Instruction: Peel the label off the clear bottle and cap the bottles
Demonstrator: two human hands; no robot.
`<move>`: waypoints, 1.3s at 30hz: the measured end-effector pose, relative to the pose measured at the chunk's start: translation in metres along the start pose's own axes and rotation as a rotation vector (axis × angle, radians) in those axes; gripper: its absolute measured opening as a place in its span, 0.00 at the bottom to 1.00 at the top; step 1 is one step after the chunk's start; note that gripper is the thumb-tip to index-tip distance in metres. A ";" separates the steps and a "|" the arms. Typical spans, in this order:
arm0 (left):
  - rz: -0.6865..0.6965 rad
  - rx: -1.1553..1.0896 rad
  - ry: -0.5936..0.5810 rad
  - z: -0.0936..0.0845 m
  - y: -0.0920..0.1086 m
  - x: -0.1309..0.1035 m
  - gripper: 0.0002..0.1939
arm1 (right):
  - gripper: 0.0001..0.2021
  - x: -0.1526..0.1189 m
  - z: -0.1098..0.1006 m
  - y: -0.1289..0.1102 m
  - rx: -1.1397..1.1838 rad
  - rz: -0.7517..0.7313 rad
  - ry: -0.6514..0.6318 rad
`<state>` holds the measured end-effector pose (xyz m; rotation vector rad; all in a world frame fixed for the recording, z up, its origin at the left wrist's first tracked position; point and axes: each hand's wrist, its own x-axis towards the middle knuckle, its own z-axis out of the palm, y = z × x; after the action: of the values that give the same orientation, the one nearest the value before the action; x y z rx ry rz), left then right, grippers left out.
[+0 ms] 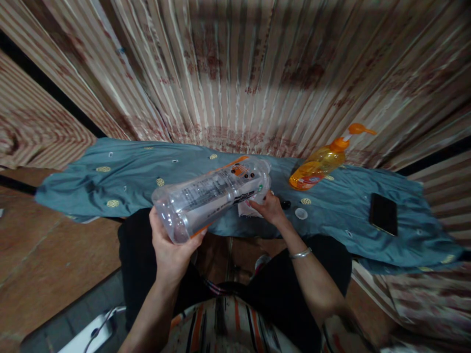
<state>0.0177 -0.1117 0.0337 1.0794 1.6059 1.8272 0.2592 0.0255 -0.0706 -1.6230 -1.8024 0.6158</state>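
Indoors, curtain [228, 73] beyond blue cover [134, 171]; left hand [171, 252] half-closed round bottle [211, 198], right hand [270, 209] round cloth [246, 211]

top [237, 318]: pale, orange and black stripes | trousers [329, 255]: black | right wrist: silver bangle [300, 253]

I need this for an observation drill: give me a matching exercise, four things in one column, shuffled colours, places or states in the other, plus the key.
1. Clear plastic bottle
2. Pump bottle
3. Flat rectangular device
4. Small round disc

A. White
B. Orange-topped, yellow-orange liquid inside
C. Black, near the cloth's right end
D. Tilted, base end in the left hand

Pairs: 1-D, 2-B, 3-C, 4-A
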 end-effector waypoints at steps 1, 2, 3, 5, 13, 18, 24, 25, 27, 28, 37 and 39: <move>0.006 0.005 -0.002 0.000 0.000 0.000 0.50 | 0.22 0.000 0.000 0.000 0.000 -0.005 -0.001; 0.010 0.013 -0.004 0.000 -0.001 0.000 0.49 | 0.21 0.000 0.000 0.000 0.000 -0.011 0.000; 0.013 0.019 -0.005 -0.001 -0.001 0.000 0.49 | 0.21 0.000 0.000 0.000 0.002 -0.017 0.004; 0.016 0.026 -0.007 -0.001 -0.001 0.000 0.49 | 0.21 0.000 0.000 0.001 0.009 -0.025 0.013; 0.011 0.007 -0.006 -0.002 0.000 -0.001 0.51 | 0.22 -0.001 0.003 0.002 0.011 -0.018 0.032; -0.014 0.008 -0.014 -0.002 0.001 -0.002 0.52 | 0.23 0.000 0.002 0.001 -0.007 0.006 0.013; -0.003 0.026 -0.014 -0.003 0.002 -0.002 0.53 | 0.23 0.001 0.002 0.002 0.006 -0.009 -0.001; 0.002 0.031 -0.014 -0.003 0.002 -0.002 0.52 | 0.23 0.001 0.002 0.003 0.007 -0.010 -0.002; 0.006 0.029 -0.017 -0.003 0.002 -0.001 0.51 | 0.23 0.001 0.002 0.003 0.007 -0.011 -0.006; 0.005 0.023 -0.016 -0.003 0.002 -0.001 0.52 | 0.23 0.001 0.002 0.003 0.006 -0.010 -0.007; 0.019 0.033 -0.004 -0.003 0.002 -0.002 0.50 | 0.22 0.001 0.005 0.008 0.002 -0.043 0.019; 0.016 0.021 0.004 -0.003 0.002 -0.002 0.51 | 0.22 0.001 0.005 0.008 -0.007 -0.033 0.018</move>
<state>0.0168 -0.1151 0.0355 1.1018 1.6270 1.8281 0.2609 0.0283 -0.0798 -1.5950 -1.8170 0.5785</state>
